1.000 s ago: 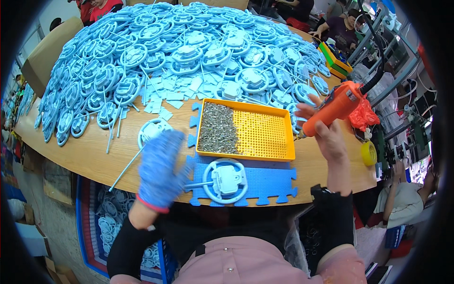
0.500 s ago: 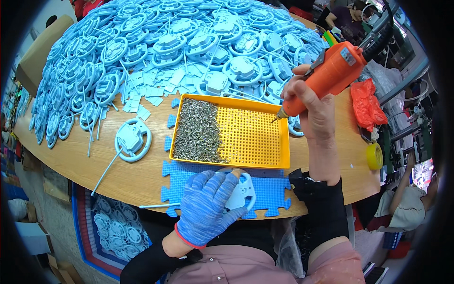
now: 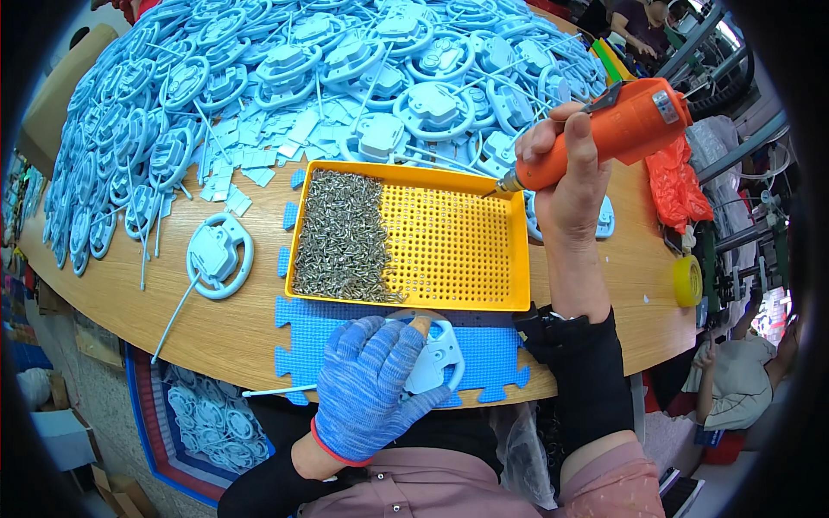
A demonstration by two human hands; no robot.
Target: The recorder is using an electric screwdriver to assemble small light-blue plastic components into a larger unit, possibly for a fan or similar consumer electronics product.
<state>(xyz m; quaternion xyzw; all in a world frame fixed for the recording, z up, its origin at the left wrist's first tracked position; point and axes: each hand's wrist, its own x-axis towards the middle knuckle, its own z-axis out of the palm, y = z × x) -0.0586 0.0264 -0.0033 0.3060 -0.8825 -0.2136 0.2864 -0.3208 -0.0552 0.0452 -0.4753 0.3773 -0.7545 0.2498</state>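
My left hand [image 3: 367, 384], in a blue knitted glove with an uncovered fingertip, grips a light blue plastic wheel-shaped part [image 3: 442, 358]. The part lies on a blue foam mat [image 3: 298, 345], its thin rod pointing left; my fingers hide much of it. My bare right hand [image 3: 566, 186] is closed around an orange electric screwdriver [image 3: 635, 125]. Its thin bit points down and left over the far right part of a yellow perforated tray [image 3: 458, 304]. Small metal screws [image 3: 337, 242] are heaped in the tray's left side. Whether the bit carries a screw, I cannot tell.
A large pile of similar light blue parts [image 3: 285, 65] covers the table's far side. One single part [image 3: 216, 259] lies left of the tray. Yellow tape [image 3: 687, 281] and a red plastic bag [image 3: 673, 186] are at the right. Below left, a bin [image 3: 207, 419] holds more parts.
The screwdriver has tilted closer to level, and its bit has shifted slightly left over the tray. My left hand still holds the wheel-shaped part. The whole view has shifted a little.
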